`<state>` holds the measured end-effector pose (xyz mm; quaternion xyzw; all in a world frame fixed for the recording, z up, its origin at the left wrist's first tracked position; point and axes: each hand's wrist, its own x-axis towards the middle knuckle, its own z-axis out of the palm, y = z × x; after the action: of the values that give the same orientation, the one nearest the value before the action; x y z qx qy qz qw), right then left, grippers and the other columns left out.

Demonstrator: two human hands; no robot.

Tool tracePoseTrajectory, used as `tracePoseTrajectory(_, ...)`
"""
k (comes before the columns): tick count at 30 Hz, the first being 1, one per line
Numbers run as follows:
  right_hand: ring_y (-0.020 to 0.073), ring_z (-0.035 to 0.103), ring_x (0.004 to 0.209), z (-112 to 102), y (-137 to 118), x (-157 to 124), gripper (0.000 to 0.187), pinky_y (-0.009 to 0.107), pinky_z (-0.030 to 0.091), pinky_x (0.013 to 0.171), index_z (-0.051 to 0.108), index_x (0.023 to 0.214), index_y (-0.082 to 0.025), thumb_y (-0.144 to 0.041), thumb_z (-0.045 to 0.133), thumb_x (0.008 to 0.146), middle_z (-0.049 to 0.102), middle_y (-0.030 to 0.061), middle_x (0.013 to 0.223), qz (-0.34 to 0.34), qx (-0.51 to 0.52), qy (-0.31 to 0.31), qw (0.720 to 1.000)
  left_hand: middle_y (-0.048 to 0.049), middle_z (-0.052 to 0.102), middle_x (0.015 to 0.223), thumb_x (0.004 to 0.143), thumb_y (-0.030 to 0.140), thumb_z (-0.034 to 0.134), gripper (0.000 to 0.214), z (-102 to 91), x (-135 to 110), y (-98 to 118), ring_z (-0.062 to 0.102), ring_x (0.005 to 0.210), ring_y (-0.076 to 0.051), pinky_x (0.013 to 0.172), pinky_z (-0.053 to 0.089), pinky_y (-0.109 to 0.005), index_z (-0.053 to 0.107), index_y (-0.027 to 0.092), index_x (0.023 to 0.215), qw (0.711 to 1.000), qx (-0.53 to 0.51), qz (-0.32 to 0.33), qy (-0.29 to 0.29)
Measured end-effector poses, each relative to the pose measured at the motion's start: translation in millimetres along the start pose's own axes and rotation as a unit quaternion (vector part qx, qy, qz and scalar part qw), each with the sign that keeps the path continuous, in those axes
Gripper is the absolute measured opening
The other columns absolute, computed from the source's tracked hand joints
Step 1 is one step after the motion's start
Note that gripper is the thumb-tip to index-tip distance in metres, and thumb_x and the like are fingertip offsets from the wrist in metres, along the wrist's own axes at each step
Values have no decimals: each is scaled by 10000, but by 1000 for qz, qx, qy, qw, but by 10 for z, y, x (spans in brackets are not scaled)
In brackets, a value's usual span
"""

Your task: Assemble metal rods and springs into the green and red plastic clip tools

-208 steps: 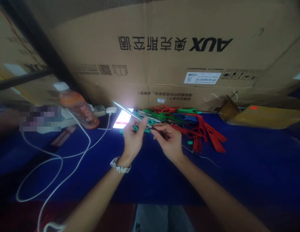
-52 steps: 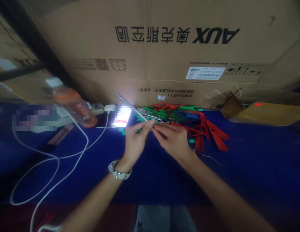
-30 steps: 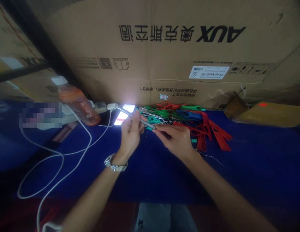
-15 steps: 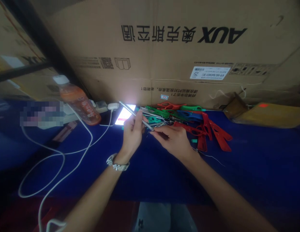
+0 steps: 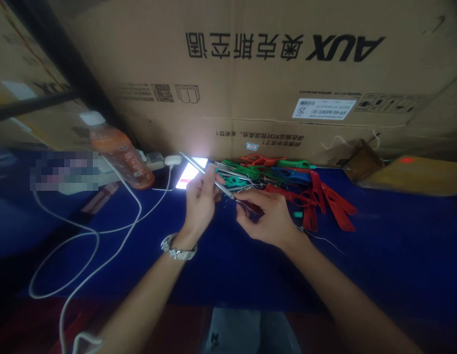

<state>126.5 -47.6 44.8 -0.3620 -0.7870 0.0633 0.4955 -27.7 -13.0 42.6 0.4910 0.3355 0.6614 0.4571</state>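
My left hand [image 5: 202, 200] is closed around a slim silver metal rod [image 5: 191, 162], which slants from upper left to lower right. At the rod's lower end, my right hand [image 5: 267, 216] has its fingers bent, the index fingertip by the tip and the thumb below. Something dark red shows between that thumb and finger, too shadowed to name. Just behind both hands lies a heap of plastic clip-shaped pieces: green ones [image 5: 246, 170], a blue one [image 5: 291, 175] and red ones [image 5: 335, 206], with more silver rods [image 5: 234, 173] among them.
A lit phone [image 5: 191, 169] lies behind my left hand. At left are an orange drink bottle [image 5: 120, 155], a white charger [image 5: 173, 161] and a looping white cable [image 5: 98, 241]. A large cardboard box [image 5: 250, 73] closes off the back; a yellow package [image 5: 416, 174] sits right. A small green cap [image 5: 298, 214] lies nearby.
My right thumb has dropped away from the rod's lower end, widening the gap to the index finger. The left hand keeps its hold, and the view has shifted slightly.
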Motion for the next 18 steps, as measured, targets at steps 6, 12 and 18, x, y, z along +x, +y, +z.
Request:
tracePoseTrajectory(6,96,611,546,-15,-4,22,147,217,498,556,716,891,-188,-123,587,863,740,6,764,-3,13,2,1000,81,286,483,898,542,640,438,5,2,-2,299,411,-64,413,281,-192,606,171,669,1000,0,-5,-1)
tracePoseTrajectory(12,90,540,472,-33,1,9,163,223,459,505,717,952,-183,-152,625,821,648,-30,625,69,82,-11,994,82,286,472,887,542,651,434,27,-9,12,321,401,-66,410,299,-192,606,173,662,1000,-10,-24,5)
tracePoseTrajectory(18,117,637,555,113,69,-11,168,240,509,544,695,979,-185,-198,635,822,709,-5,721,227,231,-64,944,84,290,460,856,570,667,445,-53,72,-24,311,387,-67,387,265,-197,609,177,654,996,35,-85,22)
